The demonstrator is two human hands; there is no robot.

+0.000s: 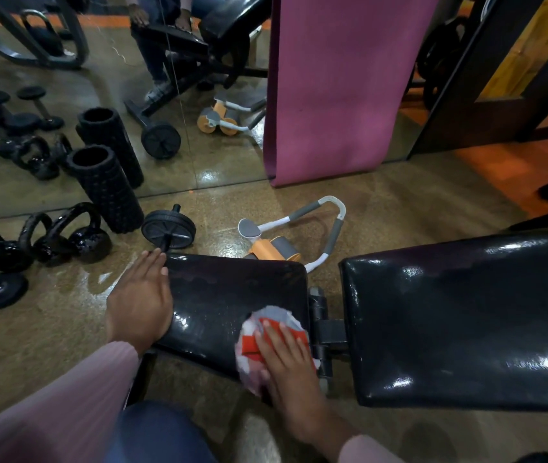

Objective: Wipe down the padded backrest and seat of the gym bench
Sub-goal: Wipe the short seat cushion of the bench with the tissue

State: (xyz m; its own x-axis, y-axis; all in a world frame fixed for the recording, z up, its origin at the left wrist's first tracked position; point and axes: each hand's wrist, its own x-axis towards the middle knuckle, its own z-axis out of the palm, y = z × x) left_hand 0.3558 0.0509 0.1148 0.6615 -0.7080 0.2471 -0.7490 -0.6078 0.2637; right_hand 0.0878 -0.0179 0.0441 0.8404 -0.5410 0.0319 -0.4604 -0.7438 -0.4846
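The gym bench has a black padded seat (232, 295) in the centre and a larger, glossy black backrest (466, 322) to the right, joined by a metal hinge (324, 329). My right hand (286, 362) lies flat on an orange, white and grey cloth (265, 332), pressing it onto the seat's near right corner. My left hand (142, 302) rests flat, fingers together, over the seat's left end, holding nothing.
Kettlebells (62, 238), a black foam roller (108, 188), an ab wheel (169, 228) and an orange-grey ab roller (286, 242) lie on the shiny floor beyond the bench. A mirror (98, 95) and a hanging purple mat (342, 85) stand behind them.
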